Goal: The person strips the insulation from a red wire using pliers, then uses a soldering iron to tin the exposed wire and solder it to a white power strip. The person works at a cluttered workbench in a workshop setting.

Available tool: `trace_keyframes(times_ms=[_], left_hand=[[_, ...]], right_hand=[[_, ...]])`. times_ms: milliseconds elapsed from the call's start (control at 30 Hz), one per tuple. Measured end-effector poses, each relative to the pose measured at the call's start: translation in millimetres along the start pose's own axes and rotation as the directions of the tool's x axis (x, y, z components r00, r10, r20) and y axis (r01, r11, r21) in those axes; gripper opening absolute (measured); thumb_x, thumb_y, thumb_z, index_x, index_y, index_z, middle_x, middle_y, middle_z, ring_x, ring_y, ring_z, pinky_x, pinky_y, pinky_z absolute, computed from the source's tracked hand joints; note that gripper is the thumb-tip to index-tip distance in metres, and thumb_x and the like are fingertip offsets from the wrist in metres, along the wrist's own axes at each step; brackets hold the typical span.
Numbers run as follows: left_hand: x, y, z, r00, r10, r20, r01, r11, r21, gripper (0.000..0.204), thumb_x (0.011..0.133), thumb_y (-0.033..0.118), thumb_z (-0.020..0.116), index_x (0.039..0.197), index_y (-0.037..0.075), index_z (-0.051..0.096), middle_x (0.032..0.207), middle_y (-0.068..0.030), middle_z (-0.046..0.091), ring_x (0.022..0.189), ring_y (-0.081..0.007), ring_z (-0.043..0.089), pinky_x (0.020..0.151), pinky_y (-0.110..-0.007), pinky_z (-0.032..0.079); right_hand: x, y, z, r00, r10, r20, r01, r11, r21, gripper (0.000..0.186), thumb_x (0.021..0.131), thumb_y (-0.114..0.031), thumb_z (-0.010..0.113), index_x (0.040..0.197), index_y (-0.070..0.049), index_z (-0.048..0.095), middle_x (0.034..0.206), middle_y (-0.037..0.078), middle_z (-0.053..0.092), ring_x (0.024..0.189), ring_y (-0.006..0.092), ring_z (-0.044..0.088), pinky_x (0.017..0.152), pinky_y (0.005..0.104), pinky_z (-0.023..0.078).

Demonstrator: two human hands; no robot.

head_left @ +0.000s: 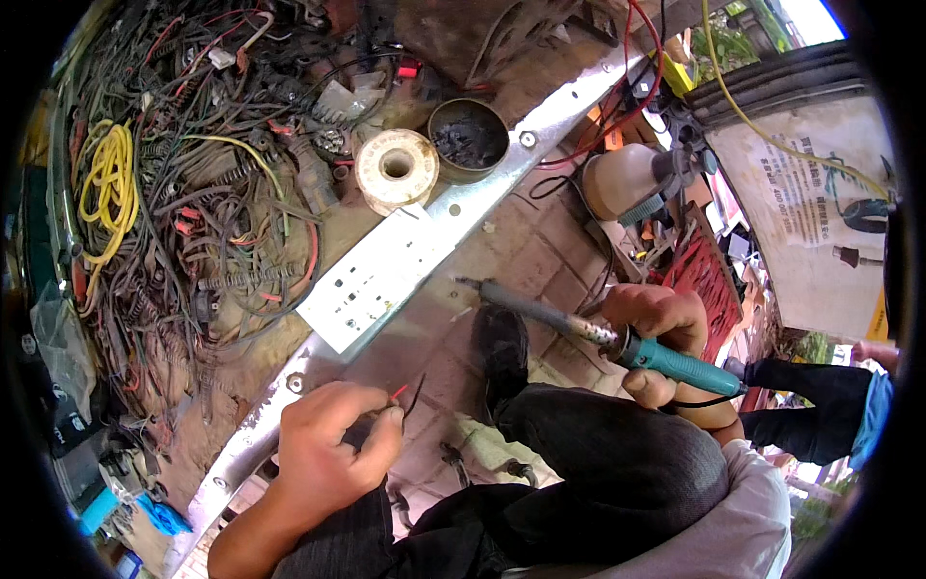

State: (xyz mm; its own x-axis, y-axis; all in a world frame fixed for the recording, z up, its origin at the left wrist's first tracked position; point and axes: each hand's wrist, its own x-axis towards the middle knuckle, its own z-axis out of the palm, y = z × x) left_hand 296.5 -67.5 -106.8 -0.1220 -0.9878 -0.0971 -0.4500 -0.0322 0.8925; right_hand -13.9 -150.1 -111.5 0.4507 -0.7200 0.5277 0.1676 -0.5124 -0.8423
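Observation:
In my right hand (661,333) is a soldering iron (675,365) with a teal handle, my fingers wrapped round it. Its dark tip points left, over the floor. My left hand (333,449) is closed in a pinch on a thin wire (397,394); a red end and a dark end stick out past the fingertips. The rest of the wire is hidden by the hand. Between my hands and the bench's far side lies a white power strip (362,280) on the metal edge. Behind it stand a solder spool (395,169) and a round tin (469,140) with dark contents.
A heap of tangled cables (222,193) covers the left of the bench, with a coiled yellow cord (106,193) on it. Right of the bench stand a spray bottle (627,181) and a red crate (702,275). Another person's legs (820,410) show at far right.

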Motion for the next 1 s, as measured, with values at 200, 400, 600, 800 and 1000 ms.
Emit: trace_keyframes(times_ms=[200,400,600,800,1000], left_hand=[[-1.5,-4.9,5.4,1.0,0.003,-0.003,-0.003,1.0,0.015,0.011,0.068,0.003,0.069,0.075,0.0,0.061,0.068,-0.0134,0.062,0.06,-0.0272,0.061,0.056,-0.032,0.048],[1.0,3.7,7.7,1.0,-0.001,0.032,0.0,0.998,0.056,0.009,0.071,0.002,0.066,0.075,-0.002,0.06,0.068,-0.0136,0.064,0.062,-0.0235,0.063,0.059,-0.031,0.048],[-1.3,-0.9,11.8,0.999,-0.005,0.044,0.003,0.999,0.035,0.008,0.071,0.001,0.066,0.075,-0.003,0.059,0.067,-0.013,0.063,0.061,-0.0218,0.062,0.058,-0.03,0.047],[-0.3,-3.7,13.5,0.999,0.017,0.037,-0.018,0.999,0.03,0.011,0.069,0.001,0.068,0.075,-0.002,0.06,0.067,-0.0129,0.062,0.058,-0.0252,0.06,0.055,-0.031,0.047],[-1.5,-5.4,13.5,0.999,0.014,0.037,-0.015,1.0,0.019,0.011,0.069,0.001,0.068,0.075,-0.001,0.06,0.068,-0.0131,0.062,0.059,-0.0255,0.061,0.056,-0.031,0.047]], right_hand=[[-37.2,11.3,-7.9,0.972,0.014,-0.234,-0.123,0.88,-0.46,0.042,0.073,-0.009,0.072,0.105,0.0,0.045,0.074,0.008,0.053,0.06,0.0152,0.049,0.056,0.0277,0.039],[-41.7,39.1,-22.7,0.967,-0.123,-0.223,-0.051,0.764,-0.643,0.039,0.073,-0.012,0.074,0.102,-0.001,0.051,0.068,0.011,0.056,0.054,0.0191,0.054,0.048,0.0291,0.04],[-22.7,43.2,-27.5,0.998,-0.052,-0.037,0.004,0.636,-0.772,0.039,0.074,-0.012,0.074,0.104,-0.003,0.05,0.073,0.012,0.056,0.061,0.0232,0.055,0.053,0.0318,0.043],[-16.6,54.7,-20.9,0.988,-0.152,-0.015,0.082,0.609,-0.789,0.039,0.069,-0.011,0.076,0.099,-0.005,0.054,0.069,0.007,0.051,0.055,0.0244,0.048,0.048,0.0342,0.036],[-20.1,56.2,-20.7,0.99,-0.133,0.042,0.111,0.571,-0.813,0.04,0.07,-0.011,0.076,0.102,-0.003,0.053,0.069,0.008,0.05,0.055,0.024,0.047,0.048,0.035,0.035]])
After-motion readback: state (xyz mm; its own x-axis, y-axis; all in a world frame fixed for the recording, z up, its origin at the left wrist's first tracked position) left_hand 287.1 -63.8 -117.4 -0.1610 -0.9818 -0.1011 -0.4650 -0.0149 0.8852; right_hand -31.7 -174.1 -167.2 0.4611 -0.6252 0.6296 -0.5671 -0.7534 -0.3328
